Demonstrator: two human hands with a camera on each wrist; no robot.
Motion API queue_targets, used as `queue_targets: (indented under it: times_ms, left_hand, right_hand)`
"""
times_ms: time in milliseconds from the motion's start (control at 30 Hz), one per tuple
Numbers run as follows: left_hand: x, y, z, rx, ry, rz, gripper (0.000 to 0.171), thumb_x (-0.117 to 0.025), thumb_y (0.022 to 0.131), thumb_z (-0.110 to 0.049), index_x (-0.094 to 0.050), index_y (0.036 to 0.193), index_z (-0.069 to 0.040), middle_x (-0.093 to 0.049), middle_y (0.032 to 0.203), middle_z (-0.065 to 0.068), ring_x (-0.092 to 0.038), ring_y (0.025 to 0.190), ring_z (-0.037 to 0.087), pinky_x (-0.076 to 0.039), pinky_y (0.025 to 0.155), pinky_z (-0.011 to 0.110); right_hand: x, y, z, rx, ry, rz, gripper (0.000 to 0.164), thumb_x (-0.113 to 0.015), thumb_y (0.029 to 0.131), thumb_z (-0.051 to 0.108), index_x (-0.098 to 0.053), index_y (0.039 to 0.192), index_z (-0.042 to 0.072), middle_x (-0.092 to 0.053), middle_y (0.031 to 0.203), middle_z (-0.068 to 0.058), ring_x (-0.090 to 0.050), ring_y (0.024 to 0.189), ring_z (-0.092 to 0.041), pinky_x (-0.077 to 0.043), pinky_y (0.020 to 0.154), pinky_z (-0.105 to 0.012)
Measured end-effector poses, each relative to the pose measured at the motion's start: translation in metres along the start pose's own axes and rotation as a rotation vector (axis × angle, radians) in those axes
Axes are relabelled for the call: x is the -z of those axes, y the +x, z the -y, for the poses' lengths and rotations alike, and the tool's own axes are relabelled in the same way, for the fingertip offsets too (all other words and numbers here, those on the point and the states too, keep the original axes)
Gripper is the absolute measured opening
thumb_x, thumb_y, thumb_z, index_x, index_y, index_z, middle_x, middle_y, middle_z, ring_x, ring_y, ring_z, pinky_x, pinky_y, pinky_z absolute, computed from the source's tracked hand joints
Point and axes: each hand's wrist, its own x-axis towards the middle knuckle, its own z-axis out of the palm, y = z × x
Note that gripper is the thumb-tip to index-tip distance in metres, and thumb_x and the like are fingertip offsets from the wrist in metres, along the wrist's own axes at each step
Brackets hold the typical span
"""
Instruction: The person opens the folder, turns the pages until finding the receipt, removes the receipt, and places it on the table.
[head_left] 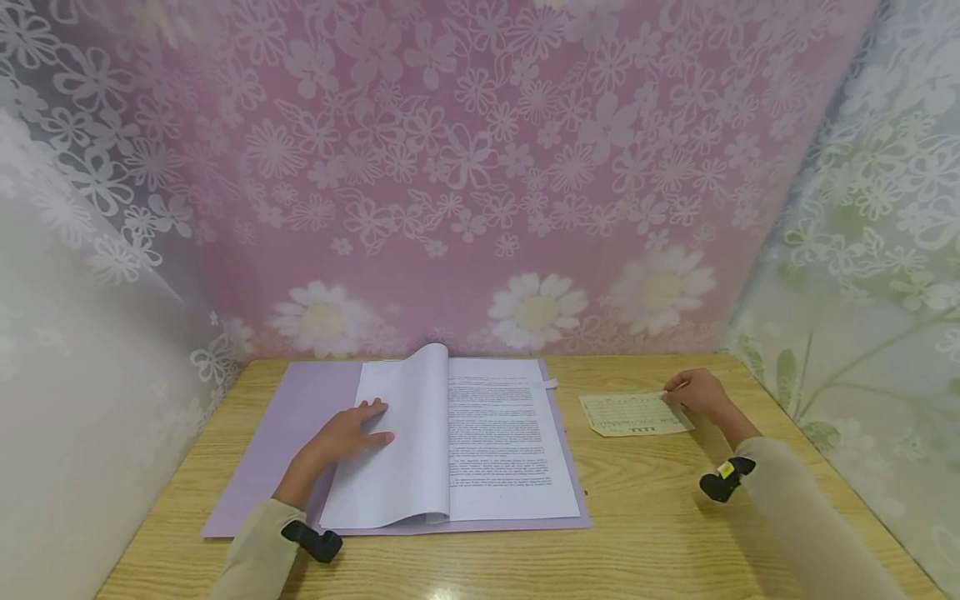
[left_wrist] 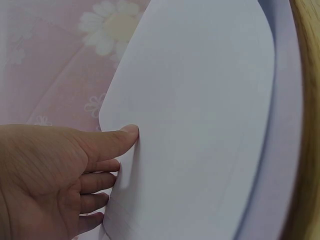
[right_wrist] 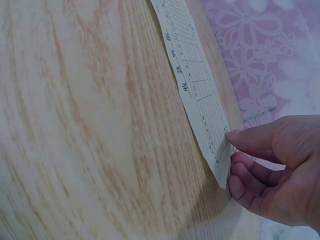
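A purple folder (head_left: 258, 450) lies spread on the table, holding a stack of printed pages (head_left: 498, 433). Several sheets (head_left: 423, 433) are turned leftward, and their blank backs bulge up along the middle. My left hand (head_left: 343, 435) rests on these turned sheets with its fingers spread. In the left wrist view its thumb (left_wrist: 127, 131) lies on the blank paper, the other fingertips at the sheet edge. Off to the right, my right hand (head_left: 699, 392) pinches a corner of a pale yellow receipt slip (head_left: 633, 414) between thumb and fingers (right_wrist: 242, 187). Most of the slip lies low over the wood.
The wood-grained table (head_left: 637, 533) is enclosed by a pink floral backdrop (head_left: 465, 167) behind and pale floral sheets (head_left: 885, 275) at the sides. A small light tab (head_left: 551, 384) sticks out from the folder's right edge. Wood separates the folder from the slip.
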Motion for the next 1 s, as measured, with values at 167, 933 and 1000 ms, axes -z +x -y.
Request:
queue_targets:
  times_ms: [167,933,1000]
  left_hand:
    - [0.001,-0.001,-0.004,-0.011,0.01,0.0,0.073,-0.072,0.095,-0.038,-0.047,0.15,0.002,-0.038,0.159,0.026,-0.028,0.151,0.049,-0.028,0.12,0.064]
    - [0.022,0.017,-0.002,-0.074,0.033,-0.014,0.062,-0.064,0.1,-0.036,-0.051,0.146,0.004,-0.05,0.151,0.026,-0.042,0.144,0.047,-0.037,0.117,0.06]
    - [0.027,0.02,-0.008,-0.072,0.034,-0.029,0.063,-0.062,0.101,-0.036,-0.048,0.148,0.003,-0.048,0.153,0.027,-0.04,0.145,0.048,-0.036,0.116,0.061]
  right_hand:
    - [-0.001,-0.001,0.001,0.004,0.001,0.001,0.028,-0.068,0.095,0.009,-0.066,0.108,-0.015,-0.071,0.085,-0.02,-0.056,0.062,-0.016,-0.048,0.056,-0.032]
    - [-0.034,0.027,0.112,0.296,0.055,-0.089,0.038,-0.059,0.104,0.022,-0.061,0.131,-0.004,-0.066,0.121,-0.03,-0.064,0.111,-0.044,-0.055,0.09,-0.055]
    - [-0.039,0.028,0.129,0.321,0.061,-0.096,0.038,-0.06,0.104,0.023,-0.061,0.132,-0.003,-0.067,0.121,-0.029,-0.065,0.111,-0.043,-0.055,0.091,-0.055]
